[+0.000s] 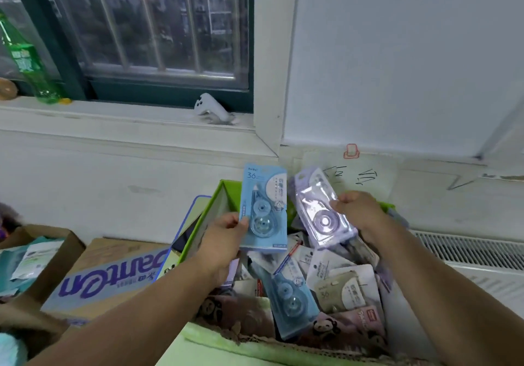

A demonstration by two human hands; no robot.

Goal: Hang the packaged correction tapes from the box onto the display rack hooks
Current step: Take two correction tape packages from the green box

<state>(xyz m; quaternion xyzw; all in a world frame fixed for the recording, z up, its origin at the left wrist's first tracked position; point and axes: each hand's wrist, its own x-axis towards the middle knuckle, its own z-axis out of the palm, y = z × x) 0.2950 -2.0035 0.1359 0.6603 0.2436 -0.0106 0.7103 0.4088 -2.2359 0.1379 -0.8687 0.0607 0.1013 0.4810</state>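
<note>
A green box in front of me is filled with several packaged correction tapes in blue, purple, beige and pink. My left hand pinches a blue correction tape pack by its lower left edge and holds it upright above the box. My right hand grips a purple correction tape pack by its right side, tilted, just above the pile. No display rack or hooks are in view.
A brown carton with purple lettering lies left of the box, and another open carton holds packets further left. A window sill above carries a green bottle and a white gadget. A radiator grille runs at right.
</note>
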